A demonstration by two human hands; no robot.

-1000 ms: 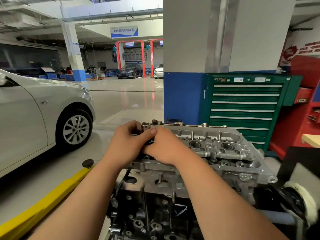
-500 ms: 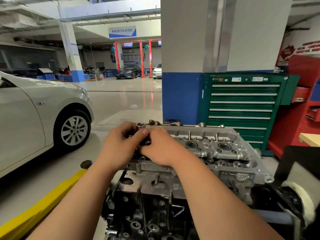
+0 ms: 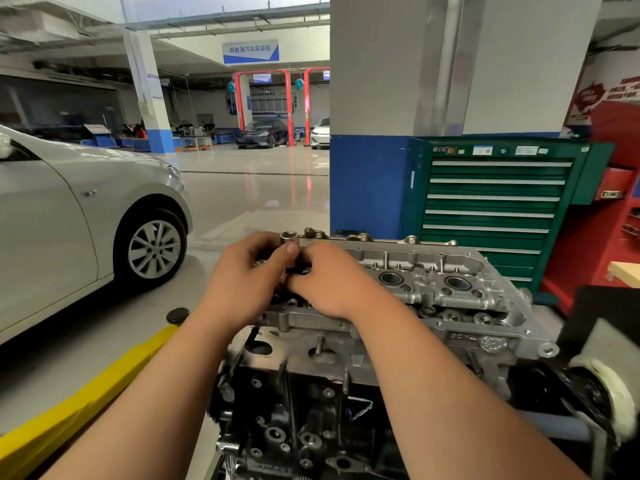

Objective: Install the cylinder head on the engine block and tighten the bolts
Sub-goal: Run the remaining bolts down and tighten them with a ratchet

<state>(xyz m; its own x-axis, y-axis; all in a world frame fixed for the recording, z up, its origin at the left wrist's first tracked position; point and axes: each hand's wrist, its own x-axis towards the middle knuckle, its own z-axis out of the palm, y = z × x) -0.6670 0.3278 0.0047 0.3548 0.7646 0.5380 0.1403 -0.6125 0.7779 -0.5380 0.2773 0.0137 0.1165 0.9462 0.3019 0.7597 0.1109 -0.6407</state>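
Note:
A silver aluminium cylinder head (image 3: pixel 446 292) sits on top of the dark engine block (image 3: pixel 294 420). At its far left end a short metal socket (image 3: pixel 290 239) stands upright. My left hand (image 3: pixel 242 278) pinches the socket with thumb and fingers. My right hand (image 3: pixel 329 282) is curled right beside it, its fingers on the same tool just below; what it holds is hidden by both hands. Open round bores show along the head's right half.
A silver car (image 3: pixel 69 216) stands close on the left. A yellow lift arm (image 3: pixel 86 403) runs along the floor below it. A green tool cabinet (image 3: pixel 495 209) and a red cabinet (image 3: pixel 609 230) stand behind the engine, next to a blue-and-white pillar (image 3: pixel 367 181).
Both hands stay together on the socket at the head's left end. The view has shifted slightly; no clear movement of the socket.

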